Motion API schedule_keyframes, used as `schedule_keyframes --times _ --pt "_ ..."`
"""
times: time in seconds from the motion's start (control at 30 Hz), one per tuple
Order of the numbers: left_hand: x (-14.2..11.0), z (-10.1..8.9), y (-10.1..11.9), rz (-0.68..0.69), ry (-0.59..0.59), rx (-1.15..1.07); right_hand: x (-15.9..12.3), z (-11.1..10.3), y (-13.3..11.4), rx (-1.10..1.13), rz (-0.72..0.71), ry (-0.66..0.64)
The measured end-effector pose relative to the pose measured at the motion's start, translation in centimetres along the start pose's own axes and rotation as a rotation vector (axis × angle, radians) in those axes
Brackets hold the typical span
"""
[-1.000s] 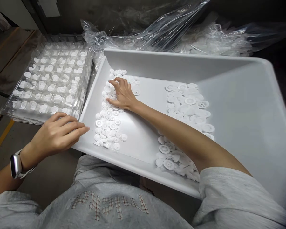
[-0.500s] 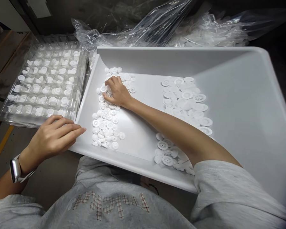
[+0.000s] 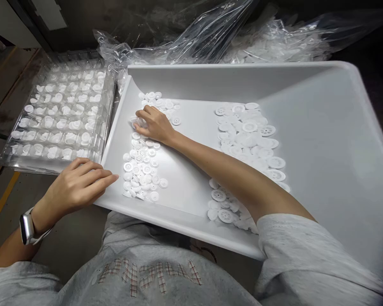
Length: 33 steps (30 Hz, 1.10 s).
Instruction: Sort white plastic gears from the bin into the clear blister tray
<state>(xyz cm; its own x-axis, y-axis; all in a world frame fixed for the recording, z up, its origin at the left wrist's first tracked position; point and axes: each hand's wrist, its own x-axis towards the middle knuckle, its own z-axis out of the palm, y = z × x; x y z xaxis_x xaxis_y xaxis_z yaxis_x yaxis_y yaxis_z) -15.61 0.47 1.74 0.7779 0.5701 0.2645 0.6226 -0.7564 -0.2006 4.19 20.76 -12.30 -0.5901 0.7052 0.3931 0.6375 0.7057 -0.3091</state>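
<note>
My right hand (image 3: 155, 125) reaches across the big white plastic tub, its fingers curled in around a few small white plastic gears (image 3: 140, 122) at the left side. Its palm hides part of what lies beneath. More small gears (image 3: 145, 168) are spread in a band below that hand. My left hand (image 3: 83, 182) lies over the tub's (image 3: 178, 223) left front corner, fingers stretched out and holding nothing. Beside it is a clear blister tray (image 3: 57, 112) whose pockets contain white parts.
Larger white spoked wheels (image 3: 250, 127) form a second heap right of the tub's middle, partly under my right forearm. Behind the far wall lies a crumpled clear plastic bag (image 3: 284, 42) with pale parts inside. The tub's raised walls surround both heaps.
My right hand has shifted slightly left, its fingers drawing in around the small gears. My left hand stays at the corner, almost unmoved; the view has tilted slightly.
</note>
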Motion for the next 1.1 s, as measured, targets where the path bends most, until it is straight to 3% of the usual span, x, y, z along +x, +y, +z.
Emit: schedule_keyframes --times 0.6,0.87,1.1 --pt "1.5 1.1 0.3 0.062 0.022 -0.038 0.6 1.9 0.9 0.164 0.035 0.126" --pt "2.1 1.3 0.2 0.067 0.024 -0.071 1.2 2.6 1.7 0.389 0.12 0.313" --pt "2.8 2.1 -0.3 0.03 0.046 -0.2 2.3 2.6 2.8 0.709 0.334 0.51"
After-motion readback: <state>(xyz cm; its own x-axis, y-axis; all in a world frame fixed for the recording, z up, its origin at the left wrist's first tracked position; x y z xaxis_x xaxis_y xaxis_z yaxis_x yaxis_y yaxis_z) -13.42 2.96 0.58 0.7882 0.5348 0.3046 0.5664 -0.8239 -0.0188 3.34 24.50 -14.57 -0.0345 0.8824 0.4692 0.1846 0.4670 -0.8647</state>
